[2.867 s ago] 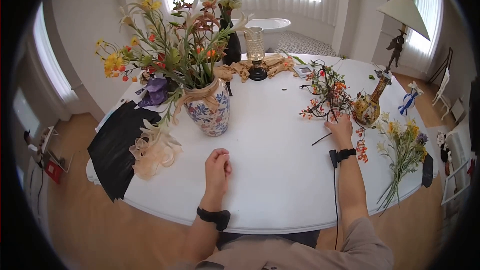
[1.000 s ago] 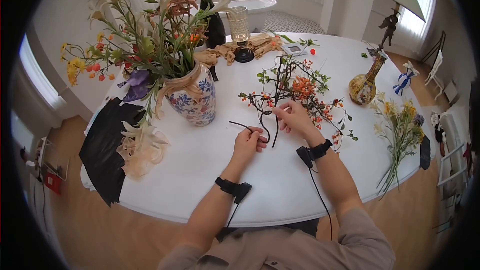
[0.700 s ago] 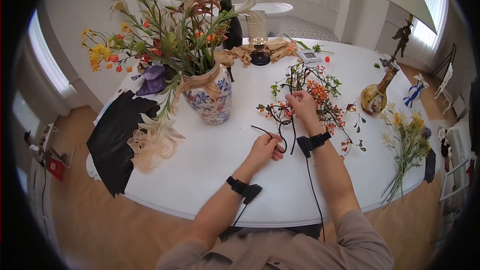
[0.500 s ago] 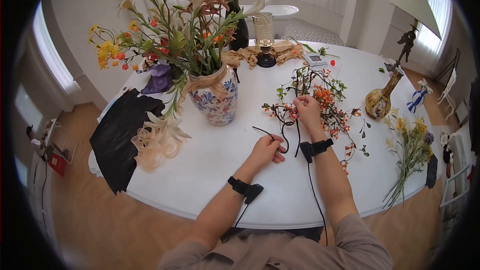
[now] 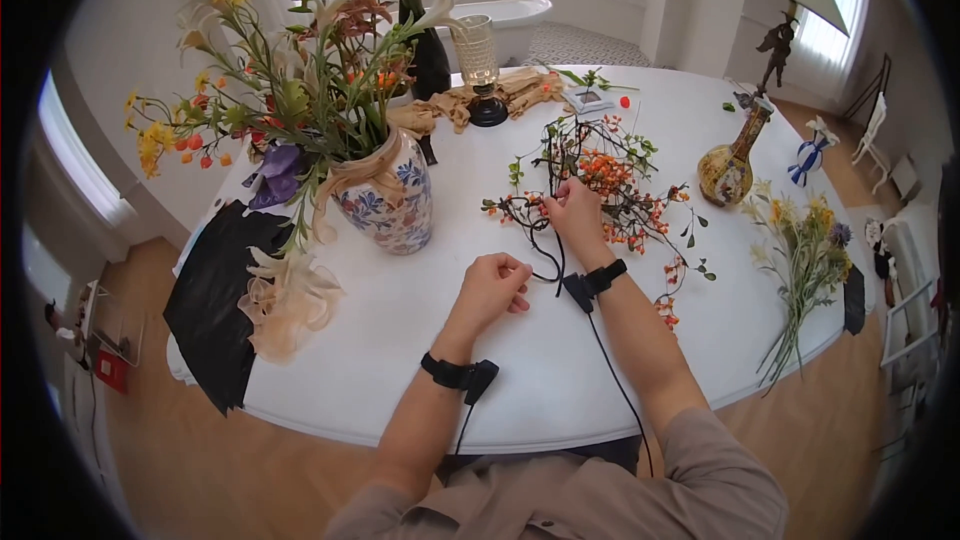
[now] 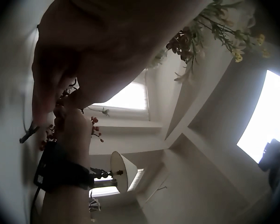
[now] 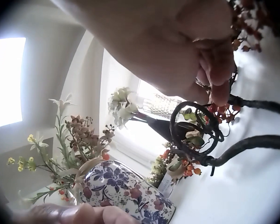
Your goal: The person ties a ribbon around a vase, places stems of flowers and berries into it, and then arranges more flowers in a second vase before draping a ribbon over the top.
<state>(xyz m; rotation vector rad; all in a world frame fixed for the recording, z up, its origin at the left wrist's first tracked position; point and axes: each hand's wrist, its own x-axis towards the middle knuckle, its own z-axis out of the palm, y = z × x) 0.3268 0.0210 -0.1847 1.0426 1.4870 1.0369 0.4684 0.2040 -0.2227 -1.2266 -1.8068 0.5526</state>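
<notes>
My right hand (image 5: pixel 578 218) pinches a dark stem of the artificial berry branch (image 5: pixel 608 168), a tangle of black twigs, orange-red berries and green leaves lying mid-table. In the right wrist view, the fingertips meet near the curling twigs (image 7: pixel 196 135). My left hand (image 5: pixel 490 290) is just left of the lower stem ends (image 5: pixel 558 258), its fingers loosely curled. The left wrist view shows a cut stem tip (image 6: pixel 28 134) right by those fingertips. A blue-and-red floral vase (image 5: pixel 385 205) full of artificial flowers stands left of both hands.
To the right are a yellow ornate bottle (image 5: pixel 727 175), a bunch of yellow flowers (image 5: pixel 805 265) and a table lamp (image 5: pixel 790 0). Black sheeting (image 5: pixel 220 290) and peach ribbon (image 5: pixel 290 310) lie left. A glass candle holder (image 5: pixel 482 70) stands behind, beside crumpled tan cloth (image 5: pixel 530 88).
The berry branch has come left from beside the bottle to mid-table with my right hand. My left hand has reached up to its stem ends; the stem end left of that hand is out of sight.
</notes>
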